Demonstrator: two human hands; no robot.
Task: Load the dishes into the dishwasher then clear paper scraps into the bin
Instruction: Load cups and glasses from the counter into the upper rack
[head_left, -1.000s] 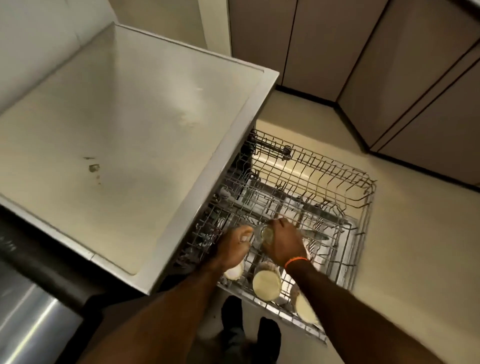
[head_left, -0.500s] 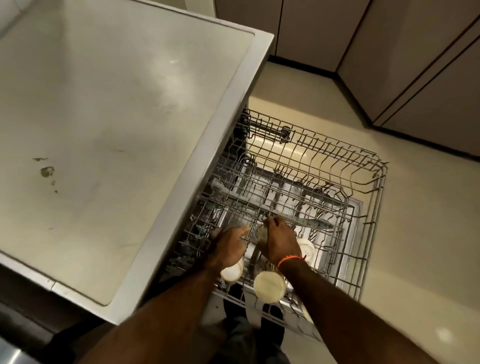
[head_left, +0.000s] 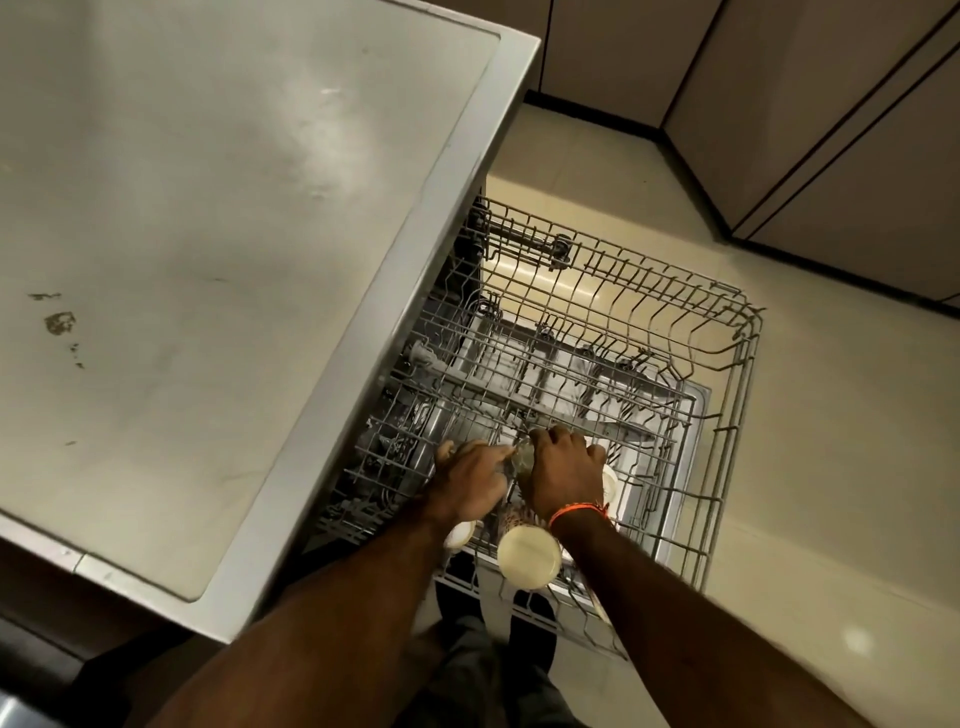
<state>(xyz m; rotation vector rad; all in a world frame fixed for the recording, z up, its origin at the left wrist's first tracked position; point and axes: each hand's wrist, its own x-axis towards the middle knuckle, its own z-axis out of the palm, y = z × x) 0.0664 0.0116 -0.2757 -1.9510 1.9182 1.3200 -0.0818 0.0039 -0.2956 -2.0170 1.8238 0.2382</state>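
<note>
The dishwasher's upper wire rack (head_left: 727, 467) is pulled out over the floor. Both my hands are low in its near left part. My left hand (head_left: 470, 480) and my right hand (head_left: 563, 475), with an orange band at the wrist, meet around a small clear glass (head_left: 522, 457), fingers curled on it. An upturned cream cup (head_left: 530, 556) stands in the rack just below my right wrist. Another cream cup (head_left: 460, 535) shows under my left hand, and a third (head_left: 608, 480) shows right of my right hand.
A steel counter (head_left: 208, 260) with a few dark stains fills the left and overhangs the rack's left side. Brown cabinet doors (head_left: 831, 130) line the far wall and right. Cream floor (head_left: 831, 467) lies right of the rack. My shoes (head_left: 530, 623) stand below it.
The view has shifted a little toward the rack. Both hands stay together on the glass at the same spot in the rack.
</note>
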